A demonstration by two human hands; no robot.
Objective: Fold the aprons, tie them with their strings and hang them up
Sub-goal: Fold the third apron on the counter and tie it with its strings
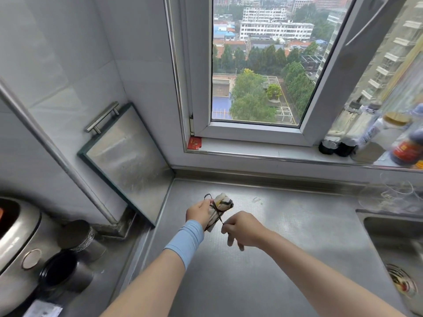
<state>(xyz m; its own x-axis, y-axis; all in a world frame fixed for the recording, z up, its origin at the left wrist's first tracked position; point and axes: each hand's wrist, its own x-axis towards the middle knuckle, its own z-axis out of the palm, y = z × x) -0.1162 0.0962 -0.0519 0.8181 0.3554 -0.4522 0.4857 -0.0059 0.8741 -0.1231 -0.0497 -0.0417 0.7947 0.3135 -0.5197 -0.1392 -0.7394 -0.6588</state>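
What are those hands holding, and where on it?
The left hand grips the rolled apron by its middle; the right hand pinches its dark string.

We counted one rolled cream patterned apron [223, 203], one thin dark string [217, 210], two hands, left hand [198, 212] and right hand [243, 228], one pale blue sleeve [186, 242], two dark round metal canisters [79, 239], one steel sink [389, 227].

apron [221, 205] is rolled into a tight little bundle, cream with dark and yellow marks. dark string [218, 215] crosses round it, one loop sticking out, over the counter's [286, 225] back-left part.
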